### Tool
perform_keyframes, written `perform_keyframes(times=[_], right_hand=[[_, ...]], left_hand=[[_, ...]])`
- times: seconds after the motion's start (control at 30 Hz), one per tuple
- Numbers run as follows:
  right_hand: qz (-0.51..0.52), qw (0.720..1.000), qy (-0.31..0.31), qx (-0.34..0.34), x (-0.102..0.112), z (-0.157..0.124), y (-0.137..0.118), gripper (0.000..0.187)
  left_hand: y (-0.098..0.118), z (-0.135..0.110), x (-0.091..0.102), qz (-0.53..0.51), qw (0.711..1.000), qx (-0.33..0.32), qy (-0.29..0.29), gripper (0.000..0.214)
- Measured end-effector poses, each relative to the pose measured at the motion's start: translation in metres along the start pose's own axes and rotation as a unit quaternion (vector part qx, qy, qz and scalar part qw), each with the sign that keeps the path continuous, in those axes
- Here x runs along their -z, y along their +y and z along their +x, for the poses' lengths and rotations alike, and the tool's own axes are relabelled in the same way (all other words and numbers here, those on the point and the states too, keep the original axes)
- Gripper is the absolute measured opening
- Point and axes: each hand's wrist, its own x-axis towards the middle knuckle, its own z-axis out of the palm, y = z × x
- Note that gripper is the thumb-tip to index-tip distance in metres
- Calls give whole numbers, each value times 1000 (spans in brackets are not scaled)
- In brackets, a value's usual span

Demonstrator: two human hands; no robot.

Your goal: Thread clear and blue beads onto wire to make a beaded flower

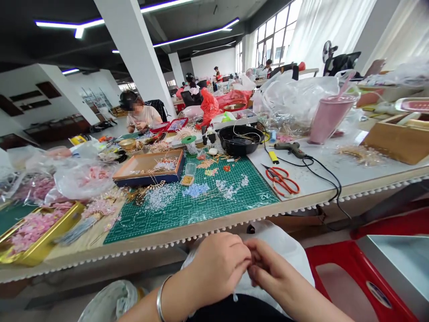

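At nine o'clock from the hands, a gold tray (50, 247) holds pink flowers; past ten, an open box (140, 162) holds beaded pieces. The left hand (217, 264) curls toward the bent fingers of the right hand (268, 264); I cannot tell whether either pinches anything. A pale bit (235, 297) hangs beneath. Probably fine fingertip work, calling for steadiness. At twelve, a black bowl (238, 148) holds wires.
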Motion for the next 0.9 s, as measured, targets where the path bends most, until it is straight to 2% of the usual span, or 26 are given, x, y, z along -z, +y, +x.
perform_keyframes(times=[0.07, 0.17, 0.27, 0.33, 0.4, 0.5, 0.63, 0.8, 0.9], right_hand=[[-1, 999, 41, -23, -1, 4, 7, 13], [-24, 992, 115, -47, 3, 7, 17, 18], [-38, 982, 175, -55, 17, 8, 22, 21], [-49, 975, 203, -71, 32, 8, 24, 22], [-60, 969, 220, -92, 48, 7, 25, 23], [-58, 967, 229, -98, 65, 4, 27, 22], [-36, 969, 231, -82, 71, 2, 26, 20], [-26, 981, 162, -100, 75, 7, 31, 15], [-10, 983, 149, -105, 79, 14, 33, 15]], left_hand=[[-4, 2, 4, -15, 999, 34, 14, 18], [-10, 11, 8, -44, 997, 62, 14, 17], [-21, 29, 8, -62, 996, 70, 4, 16], [-32, 48, 4, -17, 996, 88, 10, 17], [-48, 71, -2, 71, 991, 109, 20, 23], [-72, 108, -15, 145, 983, 115, 17, 27], [-96, 147, -27, 180, 976, 119, 17, 24], [-115, 167, -33, 180, 974, 132, 26, 23], [-121, 170, -32, 157, 977, 135, 41, 23]])
